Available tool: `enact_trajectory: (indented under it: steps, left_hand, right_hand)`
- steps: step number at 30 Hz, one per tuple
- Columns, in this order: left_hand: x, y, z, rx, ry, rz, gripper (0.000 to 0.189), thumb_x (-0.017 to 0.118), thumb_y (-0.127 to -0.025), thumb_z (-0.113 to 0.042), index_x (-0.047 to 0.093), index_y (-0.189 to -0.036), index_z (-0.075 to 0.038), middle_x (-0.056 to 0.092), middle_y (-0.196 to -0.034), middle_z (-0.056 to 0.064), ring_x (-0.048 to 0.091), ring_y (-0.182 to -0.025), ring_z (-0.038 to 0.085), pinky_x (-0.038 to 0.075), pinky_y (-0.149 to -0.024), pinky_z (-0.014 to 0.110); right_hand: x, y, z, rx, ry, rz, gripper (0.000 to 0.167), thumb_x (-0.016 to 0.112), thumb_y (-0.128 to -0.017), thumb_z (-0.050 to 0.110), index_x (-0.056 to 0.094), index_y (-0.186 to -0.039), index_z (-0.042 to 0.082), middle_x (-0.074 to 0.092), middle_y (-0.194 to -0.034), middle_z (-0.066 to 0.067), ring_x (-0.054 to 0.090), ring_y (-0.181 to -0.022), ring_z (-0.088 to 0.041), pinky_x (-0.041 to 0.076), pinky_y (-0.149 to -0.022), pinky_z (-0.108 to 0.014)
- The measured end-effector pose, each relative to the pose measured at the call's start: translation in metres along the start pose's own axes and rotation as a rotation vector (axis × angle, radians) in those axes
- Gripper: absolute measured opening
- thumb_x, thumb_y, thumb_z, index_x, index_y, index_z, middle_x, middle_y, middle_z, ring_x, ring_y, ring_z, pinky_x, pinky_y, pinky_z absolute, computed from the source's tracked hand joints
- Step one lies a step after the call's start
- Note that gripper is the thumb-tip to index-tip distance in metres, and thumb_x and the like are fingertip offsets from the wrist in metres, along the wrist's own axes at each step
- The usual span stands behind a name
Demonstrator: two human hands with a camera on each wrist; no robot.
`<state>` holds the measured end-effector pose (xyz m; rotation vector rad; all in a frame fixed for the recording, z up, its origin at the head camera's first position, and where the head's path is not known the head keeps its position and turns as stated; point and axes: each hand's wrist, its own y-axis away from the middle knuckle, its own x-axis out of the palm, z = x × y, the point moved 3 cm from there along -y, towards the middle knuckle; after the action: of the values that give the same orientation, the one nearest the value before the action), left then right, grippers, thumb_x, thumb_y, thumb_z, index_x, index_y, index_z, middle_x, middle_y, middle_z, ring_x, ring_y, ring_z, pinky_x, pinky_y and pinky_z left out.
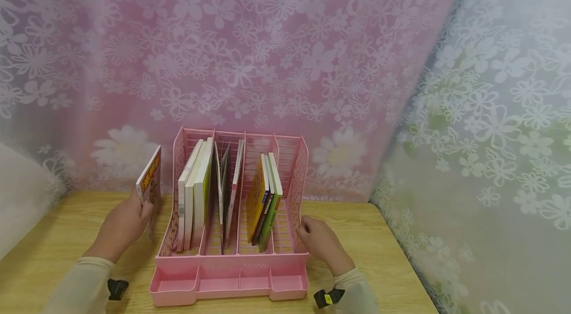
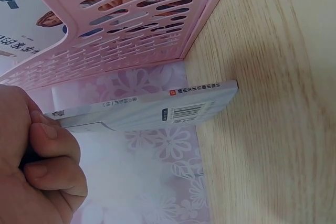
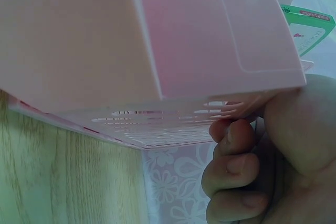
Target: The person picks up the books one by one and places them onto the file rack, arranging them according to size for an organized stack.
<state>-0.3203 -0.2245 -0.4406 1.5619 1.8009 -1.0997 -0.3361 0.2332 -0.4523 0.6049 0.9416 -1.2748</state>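
To the left of the pink book rack [image 1: 236, 260], my left hand [image 1: 119, 229] grips a thin book [image 1: 150, 178] near its spine. The book stands upright, its colourful cover facing the rack. From the left wrist view, its pale back cover with a barcode shows, and the curled fingers [image 2: 55, 158] are at one end of it. My right hand [image 1: 322, 240] is at the rack's right side wall. There, the right wrist view shows the thumb and curled index finger pinching the wall's front edge, the other fingers [image 3: 231, 192] curled below.
White-edged books [image 1: 194, 195] fill the rack's left compartment. Thin books [image 1: 227, 190] lean in the second, and yellow and green books [image 1: 264, 200] stand further right. Small trays [image 1: 218, 284] line the front. The wooden table [image 1: 366, 254] meets a floral curtain [image 1: 250, 56] behind.
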Motion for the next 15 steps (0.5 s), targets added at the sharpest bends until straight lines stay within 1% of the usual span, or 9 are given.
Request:
enact_trajectory:
  steps: [4,9,11,15]
  left_hand:
    - [0.0003,0.0008,0.0015,-0.011,0.007,-0.003,0.061,0.033,-0.109,-0.024,0.017,-0.148,0.021,0.063,-0.09,0.032,0.043,-0.049,0.021,0.035,-0.043,0.037]
    - [0.0009,-0.0004,0.002,-0.008,0.016,0.005,0.063,0.032,-0.109,-0.025,0.015,-0.15,0.02,0.064,-0.09,0.032,0.041,-0.048,0.021,0.035,-0.043,0.037]
    - [0.0008,0.0001,0.002,-0.013,0.017,0.01,0.063,0.031,-0.109,-0.026,0.015,-0.15,0.019,0.063,-0.086,0.029,0.041,-0.049,0.021,0.035,-0.043,0.037]
    - [0.0002,0.0034,0.0019,-0.023,0.025,0.007,0.061,0.031,-0.109,-0.026,0.017,-0.149,0.019,0.063,-0.083,0.024,0.041,-0.049,0.021,0.035,-0.044,0.037]
  right_hand:
    - [0.0002,-0.0001,0.0003,0.004,0.004,0.003,0.024,0.052,-0.103,0.017,0.051,-0.08,0.015,0.041,-0.066,0.003,0.039,-0.059,-0.012,0.033,-0.055,-0.028]
    - [0.0001,-0.0002,-0.0007,0.018,0.0,0.01,0.024,0.051,-0.104,0.018,0.052,-0.081,0.016,0.044,-0.067,0.002,0.041,-0.059,-0.013,0.034,-0.055,-0.029]
    - [0.0006,-0.0004,-0.0017,0.019,0.002,0.01,0.023,0.051,-0.104,0.018,0.052,-0.081,0.015,0.044,-0.067,0.002,0.041,-0.059,-0.013,0.034,-0.055,-0.03]
    - [0.0013,-0.0005,-0.0027,0.018,0.006,0.009,0.023,0.051,-0.103,0.017,0.052,-0.08,0.015,0.044,-0.066,0.002,0.041,-0.059,-0.013,0.034,-0.055,-0.03]
